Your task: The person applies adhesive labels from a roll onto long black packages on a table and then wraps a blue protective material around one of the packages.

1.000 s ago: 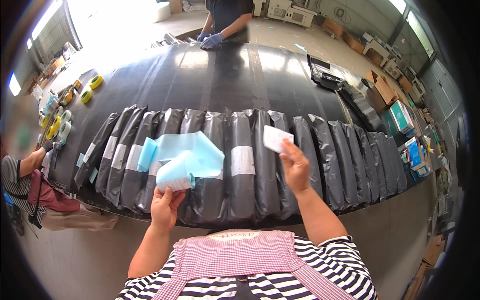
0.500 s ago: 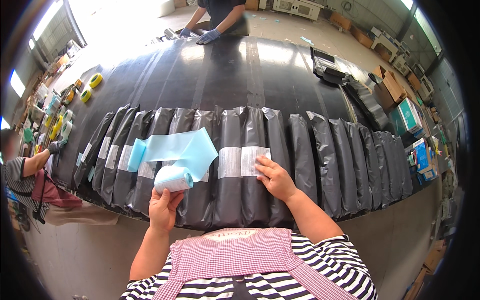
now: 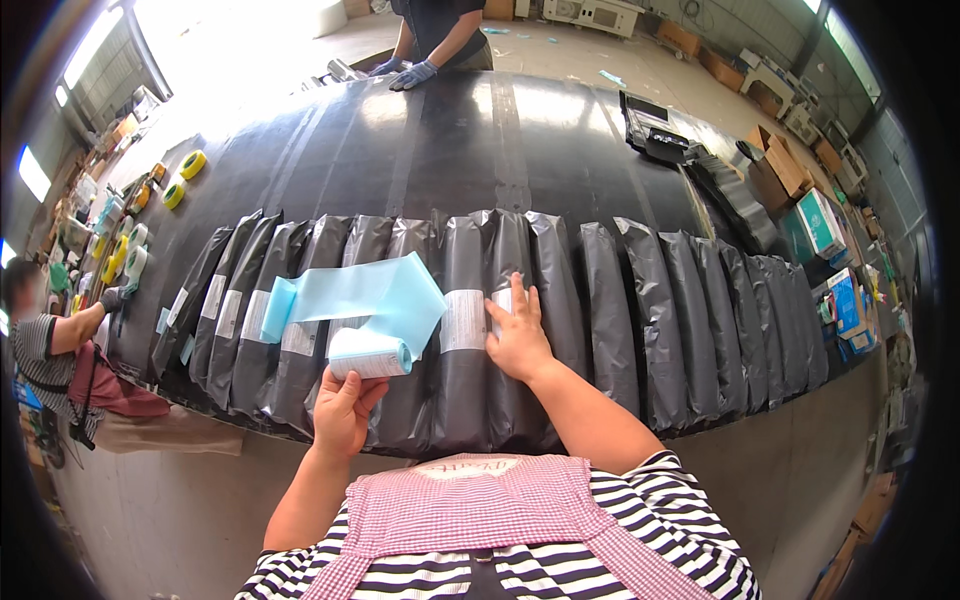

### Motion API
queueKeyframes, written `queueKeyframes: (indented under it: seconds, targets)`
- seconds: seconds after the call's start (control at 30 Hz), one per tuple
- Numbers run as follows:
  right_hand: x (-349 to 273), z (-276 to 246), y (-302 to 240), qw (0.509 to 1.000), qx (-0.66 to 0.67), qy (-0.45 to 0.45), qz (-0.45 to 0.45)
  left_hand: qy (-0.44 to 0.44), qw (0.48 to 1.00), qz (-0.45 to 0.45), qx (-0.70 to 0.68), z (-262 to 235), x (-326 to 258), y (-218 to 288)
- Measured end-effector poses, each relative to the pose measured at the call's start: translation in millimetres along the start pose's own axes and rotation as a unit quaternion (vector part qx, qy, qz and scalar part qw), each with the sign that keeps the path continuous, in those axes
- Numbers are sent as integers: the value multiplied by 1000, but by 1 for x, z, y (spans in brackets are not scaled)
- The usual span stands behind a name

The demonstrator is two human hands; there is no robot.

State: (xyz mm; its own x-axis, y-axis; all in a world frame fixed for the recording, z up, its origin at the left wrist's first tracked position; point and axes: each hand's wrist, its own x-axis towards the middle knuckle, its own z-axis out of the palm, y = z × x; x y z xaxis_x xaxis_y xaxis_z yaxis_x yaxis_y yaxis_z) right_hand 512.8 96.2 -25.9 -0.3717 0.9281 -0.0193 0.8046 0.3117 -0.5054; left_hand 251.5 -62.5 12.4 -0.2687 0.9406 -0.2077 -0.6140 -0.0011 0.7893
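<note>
My left hand (image 3: 343, 408) is closed on a roll of labels (image 3: 368, 352), thumb in front. From the roll a strip of light blue backing paper (image 3: 350, 290) loops up and lies over the packages on the left. My right hand (image 3: 520, 335) lies with fingers spread on a dark grey plastic package (image 3: 512, 400) near the middle of the row. It partly covers a white label (image 3: 502, 299) there. Just left of it, another grey package carries a white label (image 3: 462, 320). Packages farther left bear labels too; those to the right show none.
The row of packages lies on a long black table (image 3: 440, 150). Yellow tape rolls (image 3: 192, 164) sit at the left, boxes (image 3: 820, 225) at the right. A gloved person (image 3: 435, 35) stands across the table; another person (image 3: 60, 330) is at the left end.
My right hand has shifted left and up, flattening over the label on the middle package. My left hand has carried the label roll slightly to the right.
</note>
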Motion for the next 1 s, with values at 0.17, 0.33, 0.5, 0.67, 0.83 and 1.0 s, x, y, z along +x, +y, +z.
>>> queueKeyframes:
  seconds: [0.17, 0.33, 0.5, 0.67, 0.83, 1.0]
  targets:
    - [-74, -20, -23, 986, -96, -138, -18, 10, 999, -25, 17, 9, -3, 7]
    - [-90, -85, -64, 957, 61, 61, -277, -34, 999, -25, 31, 25, 9, 6]
    - [-87, -90, -77, 843, -112, 205, -485, -94, 988, -115, 35, 68, 29, -34]
    - [-87, -34, -58, 901, 200, 235, -306, -281, 941, -18, 187, 64, 28, -13]
    - [-100, -8, -42, 856, 437, 226, -159, -276, 903, -9, 328, 57, 39, -29]
    - [-145, -8, -21, 856, 273, 400, -183, -276, 903, -17, 329, 99, 10, -43]
